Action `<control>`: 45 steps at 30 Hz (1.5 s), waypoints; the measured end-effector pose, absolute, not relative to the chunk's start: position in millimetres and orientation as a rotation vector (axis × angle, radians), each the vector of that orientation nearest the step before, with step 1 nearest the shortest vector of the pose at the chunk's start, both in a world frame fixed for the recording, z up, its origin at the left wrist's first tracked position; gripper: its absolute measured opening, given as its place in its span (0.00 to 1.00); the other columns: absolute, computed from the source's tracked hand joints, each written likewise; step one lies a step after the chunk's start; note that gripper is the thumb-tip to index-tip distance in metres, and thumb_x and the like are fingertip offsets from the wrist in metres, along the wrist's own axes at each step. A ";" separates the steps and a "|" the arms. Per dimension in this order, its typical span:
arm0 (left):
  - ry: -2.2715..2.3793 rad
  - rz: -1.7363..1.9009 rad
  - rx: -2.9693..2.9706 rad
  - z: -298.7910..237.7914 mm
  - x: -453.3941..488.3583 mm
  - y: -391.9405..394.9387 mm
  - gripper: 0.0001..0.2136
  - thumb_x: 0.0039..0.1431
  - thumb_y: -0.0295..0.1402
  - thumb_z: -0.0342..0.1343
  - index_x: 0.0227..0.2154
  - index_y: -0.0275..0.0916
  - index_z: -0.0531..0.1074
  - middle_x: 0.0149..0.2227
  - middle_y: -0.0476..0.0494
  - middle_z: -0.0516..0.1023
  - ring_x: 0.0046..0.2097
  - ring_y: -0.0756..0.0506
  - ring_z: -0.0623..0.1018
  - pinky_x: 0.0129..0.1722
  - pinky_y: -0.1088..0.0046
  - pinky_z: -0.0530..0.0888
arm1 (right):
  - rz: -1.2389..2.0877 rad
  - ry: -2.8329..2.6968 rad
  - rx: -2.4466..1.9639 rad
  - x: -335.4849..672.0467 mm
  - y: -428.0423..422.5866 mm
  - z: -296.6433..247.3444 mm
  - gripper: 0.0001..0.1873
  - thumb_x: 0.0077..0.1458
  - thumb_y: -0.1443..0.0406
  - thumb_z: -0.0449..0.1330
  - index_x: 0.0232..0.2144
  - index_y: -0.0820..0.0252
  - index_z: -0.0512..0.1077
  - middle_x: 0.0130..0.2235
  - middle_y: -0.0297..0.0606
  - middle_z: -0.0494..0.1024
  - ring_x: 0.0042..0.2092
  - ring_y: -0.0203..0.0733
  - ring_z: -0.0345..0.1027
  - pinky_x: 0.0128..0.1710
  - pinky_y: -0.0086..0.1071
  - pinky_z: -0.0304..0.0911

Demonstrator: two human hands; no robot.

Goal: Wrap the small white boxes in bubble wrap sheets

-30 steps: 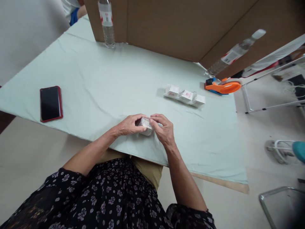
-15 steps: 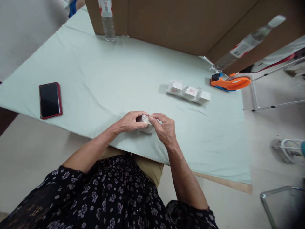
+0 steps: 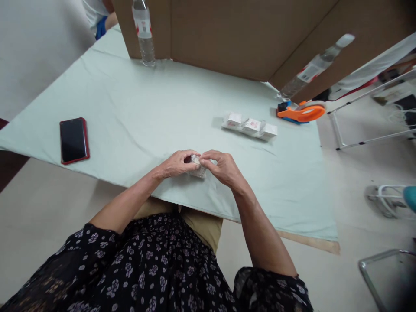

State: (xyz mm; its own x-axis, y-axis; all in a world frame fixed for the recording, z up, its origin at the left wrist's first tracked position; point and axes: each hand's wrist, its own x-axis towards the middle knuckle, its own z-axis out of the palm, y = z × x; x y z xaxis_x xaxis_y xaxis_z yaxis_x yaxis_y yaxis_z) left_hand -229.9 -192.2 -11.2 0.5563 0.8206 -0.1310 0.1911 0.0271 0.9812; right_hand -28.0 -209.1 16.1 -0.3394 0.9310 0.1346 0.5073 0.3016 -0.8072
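Near the front edge of the cloth-covered table sits a small box in clear plastic wrap (image 3: 198, 172). My left hand (image 3: 178, 164) is closed around its left side, thumb in front and fingers behind. The thumb and forefinger of my right hand (image 3: 222, 167) pinch at the wrap on the box's top right; the pinched bit is too small to make out clearly. Farther back to the right lies a row of three small white boxes (image 3: 251, 125) in clear plastic, with red print on their faces.
A phone in a red case (image 3: 74, 141) lies at the left. An orange tape dispenser (image 3: 302, 112) rests at the right edge. Water bottles (image 3: 147, 45) stand against a brown cardboard panel (image 3: 224, 39) at the back. The light green tablecloth (image 3: 156, 104) has creases.
The camera view has shifted slightly. My right wrist has swung outward a little while its fingers stay at the wrapped box; my left hand keeps its hold.
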 end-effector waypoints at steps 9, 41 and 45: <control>0.920 0.605 1.376 -2.3 -228.1 -189.0 0.20 0.49 0.39 0.63 0.44 0.33 0.76 0.37 0.45 0.78 0.37 0.48 0.74 0.39 0.71 0.68 | 0.862 -1.748 -1.283 -19.9 -216.1 21.3 0.08 0.58 0.61 0.62 0.35 0.55 0.81 0.42 0.38 0.84 0.48 0.45 0.77 0.53 0.41 0.68; 1.036 0.652 1.393 -10.3 -234.5 -188.5 0.36 0.53 0.38 0.63 0.64 0.35 0.61 0.48 0.39 0.74 0.43 0.45 0.74 0.44 0.67 0.72 | 0.655 -1.976 -1.293 -23.6 -207.2 2.7 0.14 0.58 0.56 0.64 0.45 0.53 0.78 0.54 0.45 0.78 0.57 0.51 0.71 0.59 0.49 0.64; 1.057 0.687 1.343 -11.0 -229.3 -182.2 0.35 0.53 0.38 0.63 0.64 0.34 0.61 0.49 0.38 0.73 0.43 0.45 0.74 0.43 0.67 0.72 | 0.860 -1.829 -1.381 -25.9 -187.8 1.3 0.11 0.56 0.56 0.63 0.37 0.55 0.78 0.49 0.43 0.81 0.52 0.49 0.74 0.54 0.44 0.66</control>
